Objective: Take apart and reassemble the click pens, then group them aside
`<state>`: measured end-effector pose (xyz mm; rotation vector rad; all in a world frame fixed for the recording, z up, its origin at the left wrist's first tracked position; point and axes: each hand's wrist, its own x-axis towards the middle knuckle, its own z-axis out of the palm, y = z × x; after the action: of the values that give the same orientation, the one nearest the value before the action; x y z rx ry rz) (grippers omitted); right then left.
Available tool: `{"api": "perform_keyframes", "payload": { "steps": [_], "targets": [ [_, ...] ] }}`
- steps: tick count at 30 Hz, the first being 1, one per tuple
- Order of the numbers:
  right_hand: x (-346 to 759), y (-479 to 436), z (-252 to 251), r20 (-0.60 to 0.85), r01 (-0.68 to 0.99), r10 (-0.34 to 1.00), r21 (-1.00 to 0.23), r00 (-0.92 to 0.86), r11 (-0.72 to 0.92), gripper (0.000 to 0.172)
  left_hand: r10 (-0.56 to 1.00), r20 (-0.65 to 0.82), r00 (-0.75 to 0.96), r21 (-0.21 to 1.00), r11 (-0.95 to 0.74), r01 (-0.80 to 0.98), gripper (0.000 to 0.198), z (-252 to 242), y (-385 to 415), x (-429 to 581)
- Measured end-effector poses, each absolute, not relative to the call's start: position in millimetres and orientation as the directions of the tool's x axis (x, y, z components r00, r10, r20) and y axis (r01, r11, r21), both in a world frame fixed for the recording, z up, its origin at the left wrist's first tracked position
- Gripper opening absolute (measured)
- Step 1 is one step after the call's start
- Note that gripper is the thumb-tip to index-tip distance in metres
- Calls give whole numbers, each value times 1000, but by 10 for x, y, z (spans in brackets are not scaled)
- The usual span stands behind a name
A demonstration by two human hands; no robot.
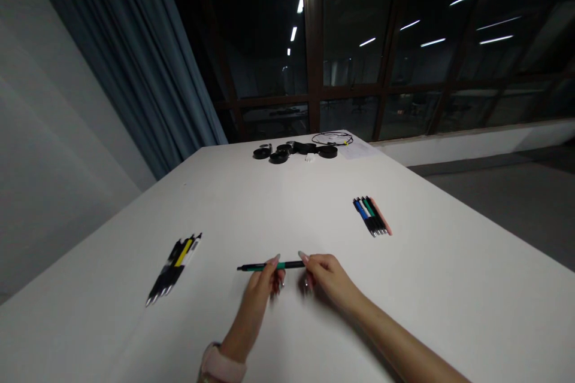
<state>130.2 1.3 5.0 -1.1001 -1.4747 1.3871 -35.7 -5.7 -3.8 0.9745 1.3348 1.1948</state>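
Observation:
A black and green pen is held level above the white table, its black end pointing left. My left hand pinches it around the middle, thumb on top. At its right end my right hand is closed on the black grip, so the tip is hidden by the fingers. To the left lies a row of pens with black, yellow and white barrels, side by side and slanted. Another row of pens, with blue, white, green, black and pink barrels, lies to the right, farther back.
Several black strap-like rolls sit at the table's far end. Beside them are a small white object, a black cable and white paper sheets. A blue curtain hangs at the left, with dark windows behind.

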Motion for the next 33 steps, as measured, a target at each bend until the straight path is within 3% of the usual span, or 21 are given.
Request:
{"api": "perform_keyframes", "payload": {
  "steps": [3, 10, 14, 23, 30, 33],
  "targets": [
    [1302, 27, 16, -18, 76, 947, -997, -321, 7, 74, 982, -153, -109, 986, 144, -87, 44, -7, -86, -339],
    [1308, 47, -38, 67, 47, 986, -996, -153, 75, 57, 985, -165, -53, 985, 162, -52, 44, -20, -61, -334],
    [1302, 29, -38, 31, 102, 983, -994, -180, 50, 60, 983, -178, -37, 984, 178, -27, 47, -24, -52, -323],
    [1319, -20, 76, 58, -13, 959, -998, -276, 57, 57, 980, -141, -142, 988, 129, -89, 51, -31, -42, -377],
    [1349, 35, -21, 31, 115, 956, -991, -290, 67, 61, 979, -159, -131, 984, 145, -107, 47, 4, -69, -348],
    [1345, 51, -63, 59, 123, 974, -989, -221, 87, 53, 980, -162, -118, 986, 156, -65, 47, -10, -56, -352]
  ]
}}
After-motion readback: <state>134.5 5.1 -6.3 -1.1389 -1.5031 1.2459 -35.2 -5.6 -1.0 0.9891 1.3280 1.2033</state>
